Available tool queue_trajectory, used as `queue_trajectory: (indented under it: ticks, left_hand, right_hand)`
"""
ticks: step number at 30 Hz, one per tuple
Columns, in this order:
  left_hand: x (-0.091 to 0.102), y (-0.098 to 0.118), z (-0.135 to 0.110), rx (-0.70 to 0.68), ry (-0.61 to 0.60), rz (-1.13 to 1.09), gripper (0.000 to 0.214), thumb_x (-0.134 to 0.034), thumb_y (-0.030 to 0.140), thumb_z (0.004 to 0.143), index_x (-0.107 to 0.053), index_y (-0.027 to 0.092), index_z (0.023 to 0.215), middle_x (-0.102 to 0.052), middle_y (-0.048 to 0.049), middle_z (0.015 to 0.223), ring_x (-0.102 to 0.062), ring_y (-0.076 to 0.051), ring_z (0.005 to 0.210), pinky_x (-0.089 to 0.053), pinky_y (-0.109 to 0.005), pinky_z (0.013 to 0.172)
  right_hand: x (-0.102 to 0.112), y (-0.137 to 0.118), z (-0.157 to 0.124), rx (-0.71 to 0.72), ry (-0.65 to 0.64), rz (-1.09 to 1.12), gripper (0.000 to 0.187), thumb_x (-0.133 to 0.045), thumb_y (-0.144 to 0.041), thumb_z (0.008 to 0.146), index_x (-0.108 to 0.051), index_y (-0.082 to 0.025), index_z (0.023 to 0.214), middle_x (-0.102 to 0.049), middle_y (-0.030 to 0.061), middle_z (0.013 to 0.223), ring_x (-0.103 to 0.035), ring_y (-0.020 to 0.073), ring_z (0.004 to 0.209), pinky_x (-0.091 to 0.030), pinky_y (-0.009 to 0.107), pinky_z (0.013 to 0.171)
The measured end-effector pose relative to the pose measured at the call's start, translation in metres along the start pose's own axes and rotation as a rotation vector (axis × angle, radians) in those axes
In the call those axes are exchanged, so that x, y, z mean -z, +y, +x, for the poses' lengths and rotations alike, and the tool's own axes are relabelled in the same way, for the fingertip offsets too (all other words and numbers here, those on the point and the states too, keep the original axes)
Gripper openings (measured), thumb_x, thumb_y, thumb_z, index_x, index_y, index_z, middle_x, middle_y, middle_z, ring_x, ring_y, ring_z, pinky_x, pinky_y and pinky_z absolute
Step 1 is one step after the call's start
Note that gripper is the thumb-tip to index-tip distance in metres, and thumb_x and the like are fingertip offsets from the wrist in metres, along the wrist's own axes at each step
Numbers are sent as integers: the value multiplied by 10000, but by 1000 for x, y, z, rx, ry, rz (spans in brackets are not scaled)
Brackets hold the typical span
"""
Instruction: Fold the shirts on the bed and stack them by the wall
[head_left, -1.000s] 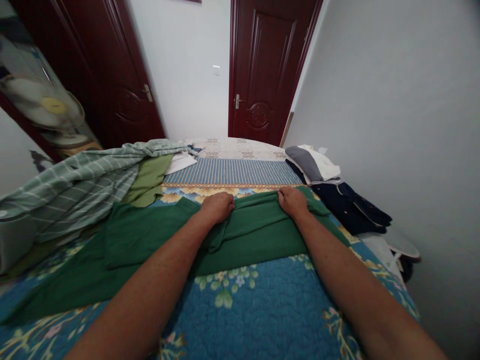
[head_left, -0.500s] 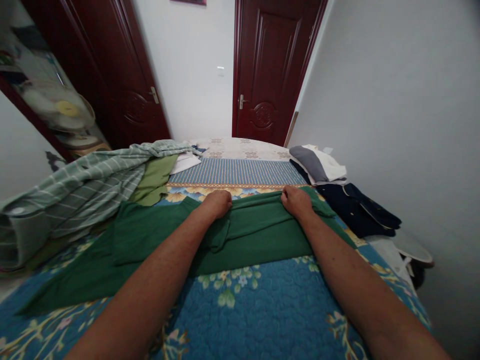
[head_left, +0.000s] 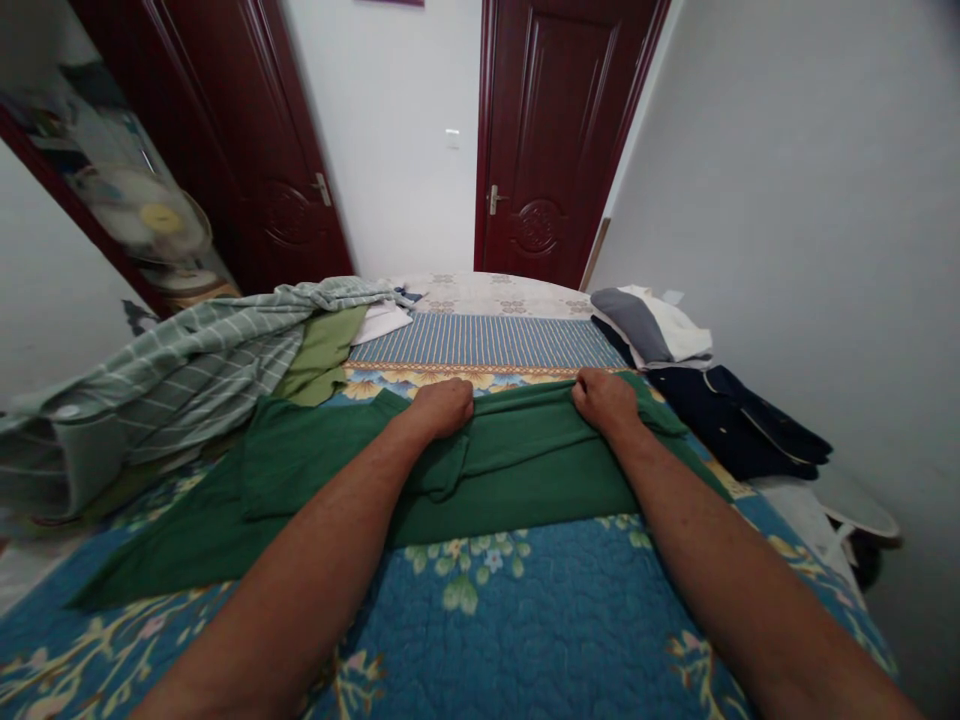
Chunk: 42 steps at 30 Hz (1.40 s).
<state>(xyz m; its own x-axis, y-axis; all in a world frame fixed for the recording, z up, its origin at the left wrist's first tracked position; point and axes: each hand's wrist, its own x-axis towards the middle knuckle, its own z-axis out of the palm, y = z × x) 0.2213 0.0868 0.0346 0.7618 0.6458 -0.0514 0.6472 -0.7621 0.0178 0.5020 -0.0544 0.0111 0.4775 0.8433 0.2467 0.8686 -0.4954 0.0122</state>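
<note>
1. Your left hand point(head_left: 444, 408) is curled into a loose fist on the far edge of the green cloth point(head_left: 517, 490), with no real gap showing. The fingertips are tucked under, so can't tell exactly how they've got it.
2. Your right hand point(head_left: 606, 400) is closed too, pinching that same far edge, well apart to the right of the left one.
3. The green cloth lies flat-ish across the middle of the bed point(head_left: 510, 620), running left to right under both your forearms. It's layered, with creases between your hands and a pointy corner reaching out near left.
4. Over on the left you've got a plaid shirt point(head_left: 187, 360) sprawled out, a light green cloth point(head_left: 322, 350) poking out beside it, and a bit of white cloth point(head_left: 381, 322) just past that.
5. On the right there's a navy pile point(head_left: 735, 420) just beyond the green cloth's end, with grey-and-white clothes point(head_left: 654, 325) on the far side of it.
</note>
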Motion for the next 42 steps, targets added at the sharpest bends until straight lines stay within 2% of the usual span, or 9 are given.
queue_trajectory:
  ticks: [6,8,15,19,23,28,32,37,42]
  left_hand:
    - [-1,-3,3,81,262,28,336,-392,291,1086,-665,166,1235,-702,-163,1262,-670,-304,1190,-543,-415,956]
    - [-4,-4,5,136,299,43,340,-369,280,1096,-655,162,1238,-691,-167,1248,-664,-307,1188,-544,-415,935]
    - [0,0,6,160,299,-3,370,-345,295,1111,-684,188,1216,-717,-141,1224,-708,-299,1097,-554,-412,882]
    - [5,22,0,-71,268,-56,362,-387,284,1097,-701,221,1264,-753,-113,1228,-704,-278,1158,-544,-405,971]
    - [-15,48,-5,-290,151,-64,474,-467,366,1080,-615,184,1492,-654,-161,1509,-616,-306,1383,-485,-433,1146]
    - [-36,54,-9,-204,105,-53,695,-365,572,1103,-431,200,1687,-356,-169,1771,-311,-375,1642,-261,-563,1321]
    - [-35,49,-10,-184,100,-86,815,-354,713,1065,-401,218,1711,-333,-171,1781,-277,-395,1654,-212,-595,1332]
    - [-35,48,-10,-208,137,-103,721,-388,707,1062,-450,352,1687,-307,-111,1801,-254,-409,1660,-208,-636,1320]
    - [-35,46,-9,-305,149,-116,615,-406,615,1089,-485,400,1660,-316,-37,1803,-198,-382,1680,-190,-638,1327]
  right_hand:
    - [4,-5,2,-39,10,-46,368,-398,-350,1093,-692,-194,1252,-723,153,1228,-703,288,1093,-501,367,893]
    - [4,-7,4,-47,-13,-57,383,-374,-348,1103,-676,-185,1275,-723,170,1233,-715,295,1088,-515,382,903]
    - [0,-9,8,-67,-83,-65,375,-339,-333,1114,-621,-169,1298,-746,189,1177,-751,319,1076,-546,427,929]
    - [-1,-9,8,-62,-104,-52,379,-328,-332,1121,-611,-169,1313,-747,194,1201,-750,313,1107,-544,434,961]
    - [-2,-6,9,-73,-110,-40,393,-328,-331,1120,-618,-176,1336,-741,195,1232,-737,314,1147,-544,437,973]
    - [1,-2,10,-130,-118,-23,391,-362,-303,1106,-652,-155,1323,-738,203,1235,-723,306,1167,-535,416,994]
    - [6,-11,-3,-98,-90,-24,371,-420,-283,1080,-673,-123,1299,-730,214,1242,-700,309,1177,-536,398,991]
    - [7,-28,-37,19,-109,-34,436,-377,-328,1103,-711,-121,1294,-692,241,1329,-633,326,1265,-498,441,1073]
    - [2,-18,-48,9,-119,24,592,-359,-531,1121,-598,-174,1528,-526,207,1623,-494,338,1476,-381,503,1215]
